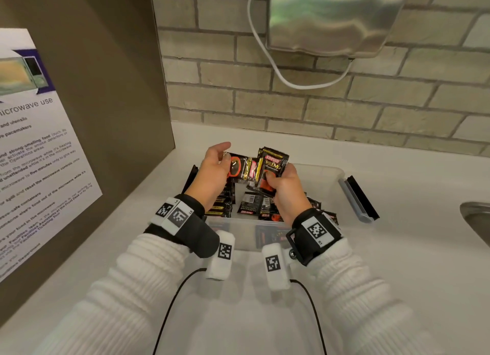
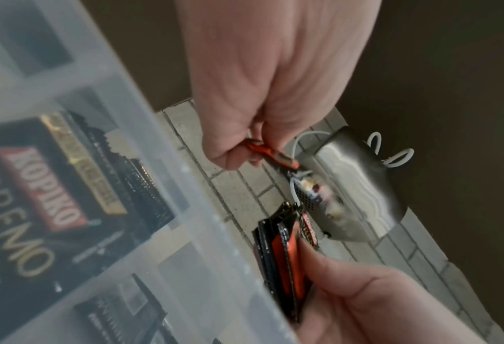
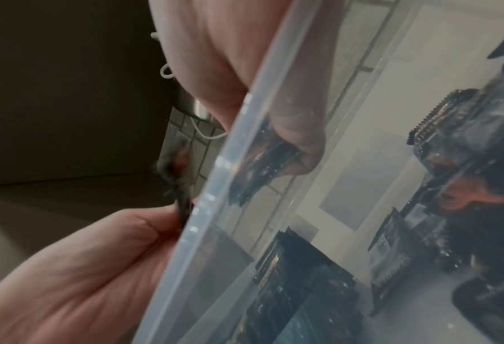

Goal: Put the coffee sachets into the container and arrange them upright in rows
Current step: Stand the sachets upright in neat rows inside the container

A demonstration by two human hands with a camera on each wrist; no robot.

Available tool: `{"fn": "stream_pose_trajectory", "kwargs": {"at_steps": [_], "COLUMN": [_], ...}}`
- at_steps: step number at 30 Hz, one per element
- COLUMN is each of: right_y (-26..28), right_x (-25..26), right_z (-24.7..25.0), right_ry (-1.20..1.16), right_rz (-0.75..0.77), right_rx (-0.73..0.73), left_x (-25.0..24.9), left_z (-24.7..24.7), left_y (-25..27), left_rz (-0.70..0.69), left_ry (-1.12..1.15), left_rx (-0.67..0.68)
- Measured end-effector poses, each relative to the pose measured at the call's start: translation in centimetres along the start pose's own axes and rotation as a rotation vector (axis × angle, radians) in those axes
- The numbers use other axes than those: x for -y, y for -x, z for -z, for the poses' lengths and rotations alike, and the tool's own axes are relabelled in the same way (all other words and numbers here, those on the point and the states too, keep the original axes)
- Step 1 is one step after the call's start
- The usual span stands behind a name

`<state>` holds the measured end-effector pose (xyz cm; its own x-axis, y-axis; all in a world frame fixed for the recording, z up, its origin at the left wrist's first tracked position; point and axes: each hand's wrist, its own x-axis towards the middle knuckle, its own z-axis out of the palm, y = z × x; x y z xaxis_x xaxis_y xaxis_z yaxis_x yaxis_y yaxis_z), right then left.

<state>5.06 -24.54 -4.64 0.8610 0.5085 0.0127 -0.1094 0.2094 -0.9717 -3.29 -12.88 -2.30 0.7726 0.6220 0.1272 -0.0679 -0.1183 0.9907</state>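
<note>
A clear plastic container (image 1: 328, 172) stands on the white counter, with several black coffee sachets (image 1: 252, 207) lying loose inside and some standing on edge at its left (image 1: 222, 202). Both hands hover over it. My left hand (image 1: 225, 165) pinches one black-and-orange sachet (image 1: 240, 168) held sideways. My right hand (image 1: 275, 181) grips a small bundle of upright sachets (image 1: 273, 163); the single sachet meets the bundle's left edge. In the left wrist view my left hand (image 2: 245, 151) pinches the sachet's end (image 2: 277, 156), and the bundle (image 2: 283, 256) shows beside the container wall (image 2: 171, 163).
Grey-and-black latch handles stick out at the container's right (image 1: 358, 198) and left (image 1: 191, 177) ends. A steel sink edge (image 1: 477, 222) lies at far right. A metal dispenser (image 1: 331, 18) with a white cable hangs on the brick wall. A brown panel with a notice (image 1: 39, 155) bounds the left.
</note>
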Motion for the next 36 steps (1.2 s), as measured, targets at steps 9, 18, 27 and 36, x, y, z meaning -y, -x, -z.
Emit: {"fn": "stream_pose_trajectory", "kwargs": {"at_steps": [9, 18, 27, 36], "right_y": [-0.2, 0.1, 0.3, 0.8], "right_x": [-0.1, 0.4, 0.5, 1.0], "right_z": [-0.3, 0.0, 0.0, -0.3], "right_ry": [-0.007, -0.225, -0.33, -0.299], "right_rz": [0.041, 0.007, -0.072, -0.083], "right_rx": [-0.011, 0.037, 0.146, 0.223], "left_x": [-0.3, 0.2, -0.3, -0.2], "left_z": [-0.7, -1.3, -0.9, -1.1], "left_y": [0.5, 1.5, 1.6, 2.0], "left_rz": [-0.01, 0.115, -0.161, -0.158], "left_ry": [0.265, -0.152, -0.598, -0.739], "left_rx": [-0.068, 0.162, 0.361, 0.331]}}
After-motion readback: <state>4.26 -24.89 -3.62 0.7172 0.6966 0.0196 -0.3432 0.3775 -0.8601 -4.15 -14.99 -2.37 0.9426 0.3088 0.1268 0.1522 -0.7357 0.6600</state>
